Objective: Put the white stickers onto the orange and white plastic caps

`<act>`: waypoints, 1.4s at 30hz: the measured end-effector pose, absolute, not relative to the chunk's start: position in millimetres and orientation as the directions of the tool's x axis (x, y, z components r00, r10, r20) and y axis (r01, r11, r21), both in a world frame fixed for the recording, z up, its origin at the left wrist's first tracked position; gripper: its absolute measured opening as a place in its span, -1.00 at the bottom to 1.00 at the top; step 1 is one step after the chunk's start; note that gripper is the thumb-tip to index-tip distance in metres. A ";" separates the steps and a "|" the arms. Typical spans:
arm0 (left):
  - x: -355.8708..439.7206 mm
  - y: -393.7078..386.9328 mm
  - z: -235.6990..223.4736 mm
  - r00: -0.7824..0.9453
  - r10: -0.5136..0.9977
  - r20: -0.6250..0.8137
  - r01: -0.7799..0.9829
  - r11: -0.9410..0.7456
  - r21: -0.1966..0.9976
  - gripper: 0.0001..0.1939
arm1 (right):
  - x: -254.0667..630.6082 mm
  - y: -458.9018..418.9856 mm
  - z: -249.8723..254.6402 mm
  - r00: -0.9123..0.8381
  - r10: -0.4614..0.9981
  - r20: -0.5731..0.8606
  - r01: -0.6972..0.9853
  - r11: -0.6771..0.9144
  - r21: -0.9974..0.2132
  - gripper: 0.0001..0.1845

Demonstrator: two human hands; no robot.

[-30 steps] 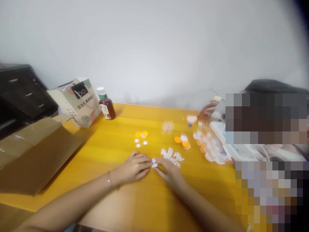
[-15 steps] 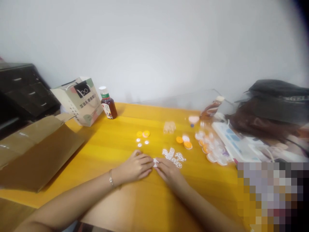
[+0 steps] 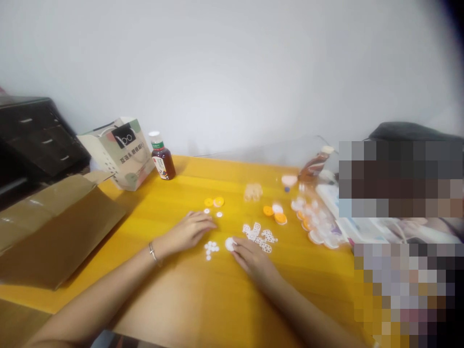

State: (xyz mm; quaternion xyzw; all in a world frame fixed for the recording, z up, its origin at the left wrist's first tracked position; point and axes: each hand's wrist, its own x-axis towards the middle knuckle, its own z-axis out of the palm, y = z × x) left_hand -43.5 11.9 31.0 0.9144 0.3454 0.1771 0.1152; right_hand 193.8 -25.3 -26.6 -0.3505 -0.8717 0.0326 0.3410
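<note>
L grip (image 3: 190, 231) has moved fwd & left off the white disc (image 3: 229, 244) to the sm. white pcs (image 3: 219, 214), w/ only 2 of 3 visible now; R grip (image 3: 255, 261) alone on disc. White dot cluster (image 3: 211, 248) now in view.

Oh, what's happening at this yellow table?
Someone is handling small white pieces with bare hands. The right hand has its fingers on a round white piece. The left hand is over the table, near two small white discs. A cluster of white dots lies between the hands, and lacy white cutouts lie beyond the right hand.
</note>
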 end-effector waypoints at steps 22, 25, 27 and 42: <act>-33.9 8.5 20.4 0.769 0.632 0.091 0.500 -0.685 0.530 -0.92 | 199.1 -19.4 -32.8 -0.402 0.726 0.558 0.537 0.680 -0.499 -0.86; -32.8 7.1 20.5 0.763 0.640 0.088 0.518 -0.687 0.509 -0.96 | 198.9 -20.1 -31.5 -0.382 0.757 0.530 0.562 0.645 -0.518 -0.78; -32.4 6.4 20.2 0.759 0.644 0.092 0.523 -0.689 0.502 -0.97 | 198.8 -20.5 -30.0 -0.378 0.768 0.516 0.574 0.632 -0.520 -0.75; -25.4 5.6 13.7 0.697 0.684 0.215 0.485 -0.670 0.562 -0.85 | 197.8 -20.9 -26.8 -0.407 0.786 0.465 0.538 0.617 -0.574 -0.71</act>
